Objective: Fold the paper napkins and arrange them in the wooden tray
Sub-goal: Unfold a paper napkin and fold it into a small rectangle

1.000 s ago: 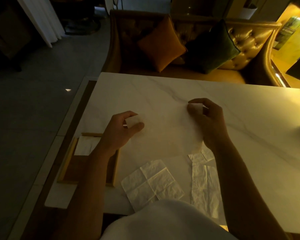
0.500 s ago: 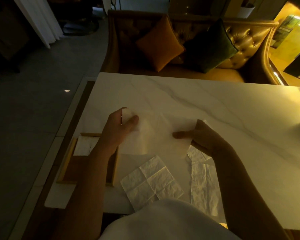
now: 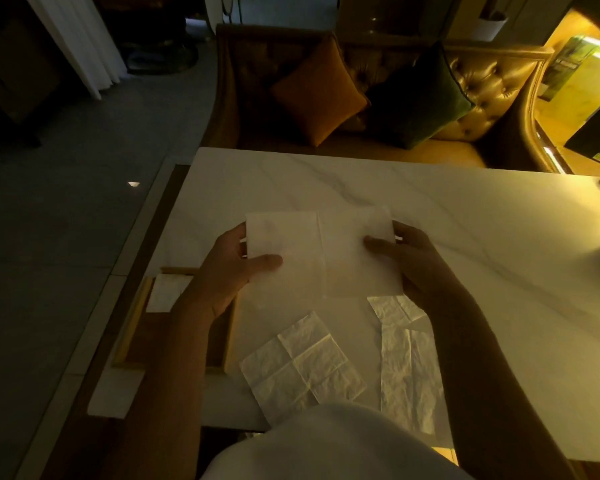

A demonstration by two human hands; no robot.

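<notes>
Left grip (image 3: 229,268) has the napkin (image 3: 323,254) pinched at its left edge, thumb lying flat on top and the other fingers tucked behind the paper. Right grip (image 3: 409,261) does the same at the right edge: thumb on the front, fingers curled round the back. So both are closed on that one sheet, which is spread out between them, facing up at the camera over the middle of the desk (image 3: 465,237). There's a crease running straight down its centre. Can't tell whether its lower edge touches the desk or hangs just above it.

Just below the sheet, two more napkins lie flat on the near part of the desk. The square one (image 3: 302,365) sits turned at an angle with a cross of fold lines in it. The long one (image 3: 406,368) lies to its right, beside the right forearm, pretty crinkled. It might be two pieces overlapping at its far end, hard to say.

The tray (image 3: 132,327) sits at the left edge of the desk, with the left forearm passing over it. One folded napkin (image 3: 167,292) lies in its far left corner.

Past the desk there's a tufted sofa (image 3: 492,81) with an orange cushion (image 3: 319,91) and a green cushion (image 3: 420,98) side by side on it.
</notes>
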